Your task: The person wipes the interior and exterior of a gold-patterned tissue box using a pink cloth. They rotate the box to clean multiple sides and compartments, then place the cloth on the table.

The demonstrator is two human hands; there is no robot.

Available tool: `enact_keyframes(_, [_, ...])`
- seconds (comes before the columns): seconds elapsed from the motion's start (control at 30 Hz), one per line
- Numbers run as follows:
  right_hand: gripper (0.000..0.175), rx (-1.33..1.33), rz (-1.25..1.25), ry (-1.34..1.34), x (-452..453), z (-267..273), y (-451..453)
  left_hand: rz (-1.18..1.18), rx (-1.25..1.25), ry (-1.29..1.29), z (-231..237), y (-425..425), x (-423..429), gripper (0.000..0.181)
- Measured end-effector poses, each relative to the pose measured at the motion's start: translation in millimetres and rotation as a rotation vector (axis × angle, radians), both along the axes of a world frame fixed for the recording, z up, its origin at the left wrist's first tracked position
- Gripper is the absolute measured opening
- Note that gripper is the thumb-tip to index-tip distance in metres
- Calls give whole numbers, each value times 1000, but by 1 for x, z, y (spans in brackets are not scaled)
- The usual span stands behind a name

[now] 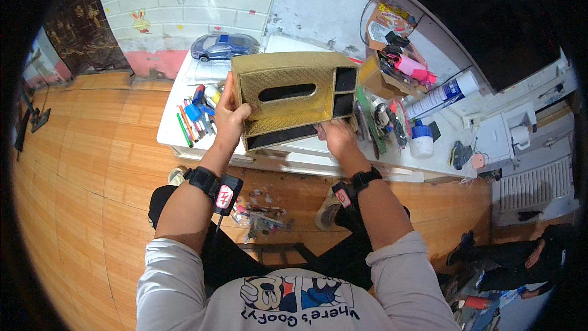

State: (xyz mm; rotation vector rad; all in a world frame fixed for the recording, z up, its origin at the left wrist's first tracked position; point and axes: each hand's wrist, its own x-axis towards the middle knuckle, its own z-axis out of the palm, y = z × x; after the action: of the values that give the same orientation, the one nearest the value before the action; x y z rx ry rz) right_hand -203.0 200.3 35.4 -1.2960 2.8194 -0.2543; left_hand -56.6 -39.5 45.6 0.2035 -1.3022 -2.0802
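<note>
Between my two hands is a gold textured desk organizer with a tissue slot (294,62), tilted so its compartments face me. My left hand (229,115) grips its left side, thumb on the front edge. At the lower right edge, my right hand (337,134) holds on, its fingertips partly hidden at the lower compartment. Two small square dark compartments sit on the organizer's right side, and a long dark one runs along the bottom. Left of it, several pens and markers (190,122) lie on the white cabinet top (167,124).
A blue toy car (225,47) stands behind the pens. To the right are a cardboard box (379,76), an aerosol can (443,95), a blue-capped white bottle (421,140) and bagged items. Small debris (264,218) litters the floor between my feet. Another person (514,257) is at lower right.
</note>
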Motion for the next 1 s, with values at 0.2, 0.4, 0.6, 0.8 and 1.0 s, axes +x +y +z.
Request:
enact_keyframes(0.2, [18, -60, -23, -48, 1, -6, -5, 49, -10, -4, -1, 2, -3, 82])
enact_keyframes(0.4, [19, 45, -29, 29, 7, -6, -15, 36, 50, 35, 3, 3, -6, 82])
enact_keyframes(0.6, [14, -37, 142, 81, 18, -1, -35, 39, 77, 2, 1, 1, -9, 79])
enact_keyframes(0.8, [8, -11, 307, -316, 49, 23, -81, 101, 131, -36, 3, -1, -16, 77])
enact_keyframes(1.0, [7, -60, 312, -457, 93, 33, -117, 138, 152, -116, 6, -2, -16, 76])
